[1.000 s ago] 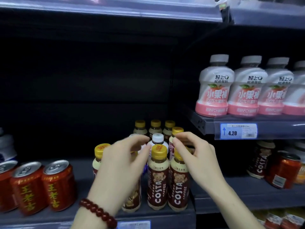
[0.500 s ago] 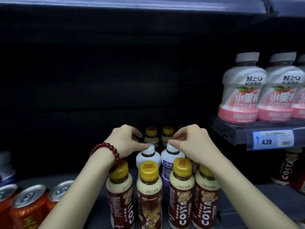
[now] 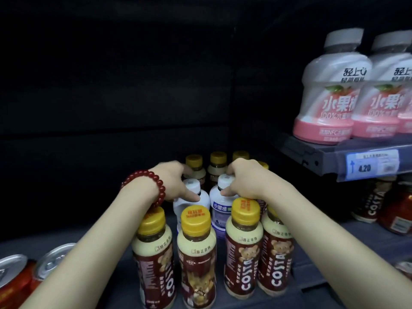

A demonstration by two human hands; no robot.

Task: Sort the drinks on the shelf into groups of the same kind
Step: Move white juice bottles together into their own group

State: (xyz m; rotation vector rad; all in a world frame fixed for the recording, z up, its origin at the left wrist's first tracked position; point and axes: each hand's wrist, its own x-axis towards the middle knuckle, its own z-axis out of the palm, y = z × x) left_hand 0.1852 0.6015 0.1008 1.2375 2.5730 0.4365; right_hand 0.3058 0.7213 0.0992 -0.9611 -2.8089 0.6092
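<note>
Two white-capped bottles with blue labels stand among brown Costa coffee bottles (image 3: 243, 253) with yellow caps on the grey shelf (image 3: 334, 253). My left hand (image 3: 176, 184), with a red bead bracelet at the wrist, is closed around the neck of the left white bottle (image 3: 192, 200). My right hand (image 3: 247, 179) grips the top of the right white bottle (image 3: 220, 208). Both arms reach over the front row of coffee bottles. More yellow-capped coffee bottles (image 3: 217, 163) stand behind the hands.
Red cans (image 3: 20, 279) with silver tops sit at the lower left. On a raised shelf at right stand pink-and-white fruit drink bottles (image 3: 330, 92) above a 4.20 price tag (image 3: 372, 165). Below it are another Costa bottle (image 3: 372, 201) and a red can (image 3: 399, 210).
The view has moved in closer and lower. Both hands have settled down from the caps onto the necks of the two white bottles and closed around them.
</note>
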